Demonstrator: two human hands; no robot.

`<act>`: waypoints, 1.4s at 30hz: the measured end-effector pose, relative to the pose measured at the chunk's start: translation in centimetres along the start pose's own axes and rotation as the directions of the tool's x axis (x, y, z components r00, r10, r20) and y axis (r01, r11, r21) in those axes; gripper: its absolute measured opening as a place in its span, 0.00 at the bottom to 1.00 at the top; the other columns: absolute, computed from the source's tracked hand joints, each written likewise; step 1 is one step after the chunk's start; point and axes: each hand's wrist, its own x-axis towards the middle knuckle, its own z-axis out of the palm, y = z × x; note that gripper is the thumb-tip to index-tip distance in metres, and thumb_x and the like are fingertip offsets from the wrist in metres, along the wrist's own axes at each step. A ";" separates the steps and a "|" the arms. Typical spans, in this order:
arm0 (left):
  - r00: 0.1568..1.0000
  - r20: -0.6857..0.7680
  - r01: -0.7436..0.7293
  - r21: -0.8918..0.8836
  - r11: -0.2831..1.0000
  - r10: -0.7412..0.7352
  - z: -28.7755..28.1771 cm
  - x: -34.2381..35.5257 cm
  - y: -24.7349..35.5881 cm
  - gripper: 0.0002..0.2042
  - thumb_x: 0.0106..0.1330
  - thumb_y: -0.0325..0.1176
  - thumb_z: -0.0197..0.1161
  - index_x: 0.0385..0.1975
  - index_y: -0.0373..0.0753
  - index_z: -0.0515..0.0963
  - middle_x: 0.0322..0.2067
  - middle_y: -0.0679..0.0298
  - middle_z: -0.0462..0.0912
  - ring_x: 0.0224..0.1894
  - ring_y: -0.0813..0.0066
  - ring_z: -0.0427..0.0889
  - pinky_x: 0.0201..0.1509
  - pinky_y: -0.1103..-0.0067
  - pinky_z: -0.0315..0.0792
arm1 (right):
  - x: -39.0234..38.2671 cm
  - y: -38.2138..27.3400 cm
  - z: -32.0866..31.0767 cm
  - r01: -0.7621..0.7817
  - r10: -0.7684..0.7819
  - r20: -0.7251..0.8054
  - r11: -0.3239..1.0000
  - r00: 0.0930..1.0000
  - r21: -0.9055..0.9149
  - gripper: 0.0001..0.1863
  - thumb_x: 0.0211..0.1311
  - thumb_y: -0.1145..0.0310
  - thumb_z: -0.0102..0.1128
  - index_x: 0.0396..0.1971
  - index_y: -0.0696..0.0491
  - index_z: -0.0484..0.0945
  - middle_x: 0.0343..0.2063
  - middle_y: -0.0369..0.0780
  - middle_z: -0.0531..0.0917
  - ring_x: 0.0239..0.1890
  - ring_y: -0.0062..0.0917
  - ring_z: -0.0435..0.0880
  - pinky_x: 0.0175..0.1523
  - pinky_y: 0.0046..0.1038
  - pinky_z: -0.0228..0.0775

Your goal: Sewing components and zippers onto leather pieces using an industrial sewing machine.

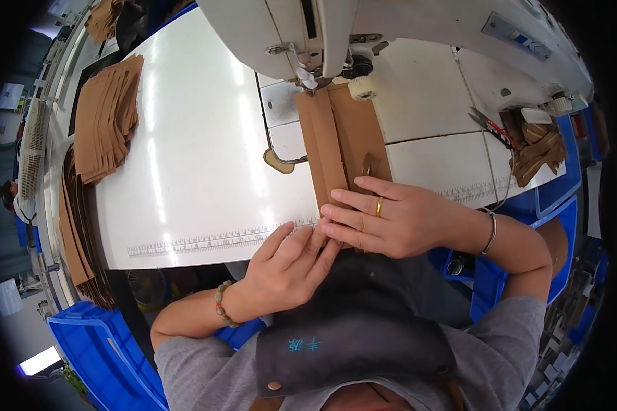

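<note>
A long brown leather-like piece [320,151] runs from under the sewing machine's presser foot [310,81] toward me, its left part lying as a folded strip over a flatter panel [360,127]. My right hand [397,216] rests on the near part of it, fingers stretched out and pressing flat. At the near end, by the table's front edge, my left hand [288,267] has its fingertips gathered on the piece's lower left corner. What the left thumb does is hidden. Beside my right fingers a small brown tab [368,164] stands up from the panel.
Stacked brown pieces [106,123] lie at the table's left, with more [79,226] hanging over its edge. Scissors [492,127] and a brown scrap pile [538,151] lie right. A ruler strip [212,241] lines the front edge. Blue bins [103,349] stand below.
</note>
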 end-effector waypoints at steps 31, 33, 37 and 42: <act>1.000 -0.028 0.002 0.015 1.000 -0.001 0.8 -0.7 -0.1 0.16 0.66 0.34 0.64 0.52 0.47 0.88 0.52 0.59 0.89 0.47 0.73 0.84 0.67 0.67 0.75 | -0.4 -1.2 -1.0 0.058 -0.061 -0.044 0.997 0.997 -0.053 0.12 0.60 0.66 0.66 0.37 0.59 0.87 0.41 0.47 0.90 0.46 0.34 0.90 0.50 0.35 0.85; 0.998 -0.055 0.015 0.028 0.999 -0.013 1.0 -0.7 -0.1 0.17 0.65 0.35 0.65 0.53 0.45 0.88 0.52 0.61 0.90 0.46 0.73 0.84 0.67 0.67 0.75 | -0.2 -1.5 -1.5 0.052 -0.052 0.010 0.997 0.999 -0.054 0.12 0.59 0.67 0.67 0.36 0.60 0.87 0.41 0.48 0.90 0.45 0.34 0.90 0.50 0.34 0.84; 0.998 -0.019 0.065 -0.084 0.994 -0.067 0.0 0.6 -1.3 0.17 0.61 0.33 0.69 0.51 0.42 0.88 0.46 0.65 0.91 0.46 0.72 0.83 0.66 0.67 0.75 | -0.6 -2.1 -1.4 0.048 -0.047 0.024 0.996 0.999 -0.071 0.11 0.59 0.68 0.67 0.36 0.60 0.87 0.41 0.48 0.90 0.44 0.34 0.91 0.50 0.33 0.84; 0.979 0.030 0.204 -0.145 0.968 -0.202 0.3 4.9 -5.9 0.22 0.57 0.33 0.77 0.53 0.38 0.84 0.43 0.64 0.86 0.48 0.63 0.83 0.58 0.69 0.79 | -0.6 -2.5 -0.9 0.015 -0.017 -0.032 0.998 0.999 -0.059 0.16 0.52 0.67 0.64 0.36 0.64 0.86 0.39 0.50 0.89 0.42 0.37 0.90 0.48 0.34 0.84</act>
